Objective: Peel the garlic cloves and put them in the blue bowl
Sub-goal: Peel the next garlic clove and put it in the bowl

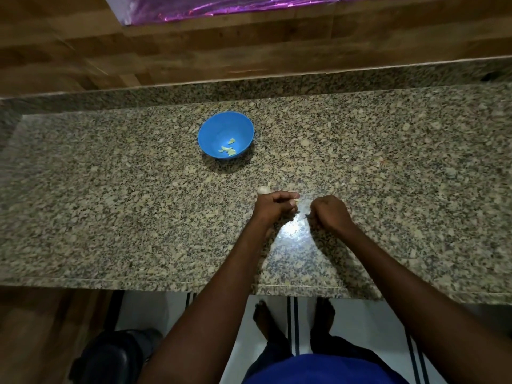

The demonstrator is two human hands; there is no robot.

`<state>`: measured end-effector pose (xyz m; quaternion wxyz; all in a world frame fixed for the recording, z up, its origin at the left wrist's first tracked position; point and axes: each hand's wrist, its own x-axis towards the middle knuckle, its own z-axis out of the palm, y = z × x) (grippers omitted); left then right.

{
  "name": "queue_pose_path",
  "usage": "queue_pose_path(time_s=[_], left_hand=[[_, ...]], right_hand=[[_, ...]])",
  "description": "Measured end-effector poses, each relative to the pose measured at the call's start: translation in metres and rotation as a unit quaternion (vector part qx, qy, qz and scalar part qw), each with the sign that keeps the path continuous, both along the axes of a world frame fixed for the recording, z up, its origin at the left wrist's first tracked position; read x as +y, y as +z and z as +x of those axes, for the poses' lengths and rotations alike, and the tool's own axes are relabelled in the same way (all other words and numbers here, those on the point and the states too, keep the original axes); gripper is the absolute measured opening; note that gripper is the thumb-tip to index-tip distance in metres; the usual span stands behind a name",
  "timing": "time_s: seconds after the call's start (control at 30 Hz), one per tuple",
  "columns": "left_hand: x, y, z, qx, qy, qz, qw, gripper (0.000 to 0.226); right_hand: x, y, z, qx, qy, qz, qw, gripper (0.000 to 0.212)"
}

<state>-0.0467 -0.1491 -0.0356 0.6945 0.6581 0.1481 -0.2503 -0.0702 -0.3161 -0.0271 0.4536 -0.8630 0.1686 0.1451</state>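
Hands (302, 209) peel garlic (296, 201) near unmarked blue bowl (210, 128).

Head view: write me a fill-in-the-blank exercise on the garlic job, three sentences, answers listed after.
1. The peeled cloves lie inside the ____ bowl.
2. The bowl stands on a speckled ____ counter.
3. The garlic bulb lies on the counter just beyond the ____ hand, while the right hand is curled beside it.

Missing words: blue; granite; left
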Motion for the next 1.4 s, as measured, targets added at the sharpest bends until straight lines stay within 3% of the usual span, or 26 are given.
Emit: queue_pose_path(time_s=[0.17, 0.47, 0.8, 0.97, 1.07, 1.23, 1.4], left_hand=[[-0.002, 0.003, 0.000, 0.037, 0.001, -0.033, 0.999, 0.014], [-0.005, 0.004, 0.000, 0.045, 0.007, -0.016, 0.999, 0.006], [-0.009, 0.005, 0.004, 0.022, 0.000, 0.040, 0.999, 0.016], [-0.010, 0.006, 0.004, 0.013, 0.025, 0.076, 0.997, 0.007], [-0.013, 0.006, 0.004, -0.043, 0.025, 0.143, 0.988, 0.005], [-0.015, 0.010, 0.001, -0.148, -0.021, 0.288, 0.946, 0.013], [-0.018, 0.009, -0.005, -0.178, -0.074, 0.347, 0.918, 0.019]], right_hand=[[-0.001, -0.008, -0.003, -0.014, 0.029, 0.027, 0.999, 0.043], [0.001, 0.010, -0.004, 0.039, -0.120, 0.265, 0.956, 0.007], [0.005, 0.011, 0.003, 0.049, -0.177, 0.311, 0.932, 0.008], [0.010, -0.001, 0.014, 0.067, -0.235, 0.281, 0.928, 0.009], [0.012, -0.005, 0.023, 0.059, -0.261, 0.249, 0.931, 0.012], [0.008, -0.006, 0.024, 0.034, -0.251, 0.186, 0.949, 0.011], [-0.001, -0.003, 0.005, -0.005, -0.232, 0.115, 0.966, 0.017]])
